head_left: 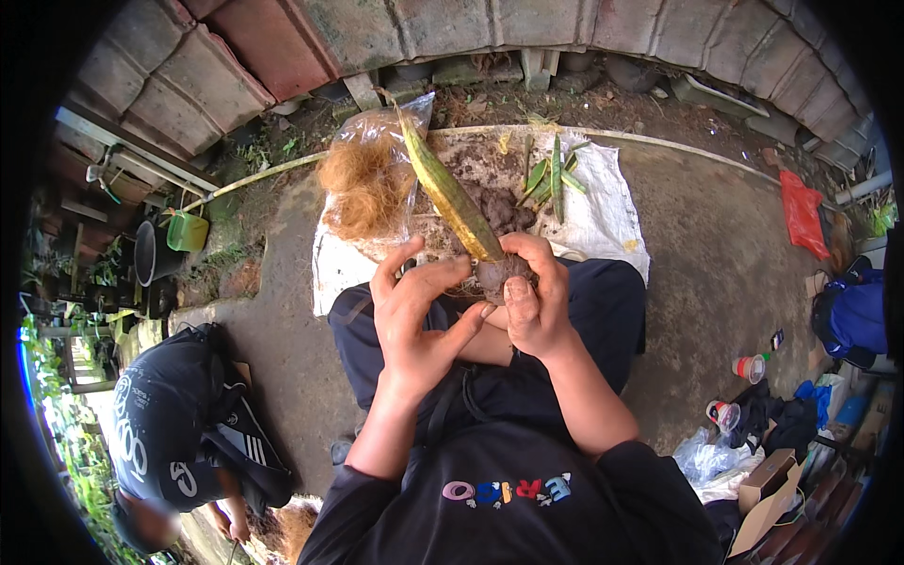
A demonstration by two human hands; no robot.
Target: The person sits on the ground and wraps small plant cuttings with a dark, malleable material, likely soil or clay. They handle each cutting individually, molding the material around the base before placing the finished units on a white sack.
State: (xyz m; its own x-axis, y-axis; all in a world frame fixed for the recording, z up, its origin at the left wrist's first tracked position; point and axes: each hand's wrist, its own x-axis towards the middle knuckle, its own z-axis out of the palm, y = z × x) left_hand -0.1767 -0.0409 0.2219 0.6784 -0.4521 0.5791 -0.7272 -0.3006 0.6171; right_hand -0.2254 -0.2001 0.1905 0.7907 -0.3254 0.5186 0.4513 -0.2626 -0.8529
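My right hand [533, 296] grips a ball of dark soil [494, 275] wrapped at the foot of a long green and yellow snake plant leaf [448, 194], which points up and to the left. Beside the ball, my left hand [427, 318] has its thumb and fingers spread, with nothing seen between them. Beyond the hands, a heap of dark wet soil [498, 205] lies on a white woven sack [607, 205]. Brown fibre [367, 187] in a clear plastic bag [420, 116] is at the sack's left, and several cut leaf pieces [556, 176] lie at its right.
A person [169, 438] bends over at the lower left; another person in blue [854, 311] is at the far right. Roof tiles [452, 28] arch across the top. Cups [748, 369], a cardboard box [766, 484] and plastic bags [706, 452] lie on the right. A green container [188, 232] hangs at left.
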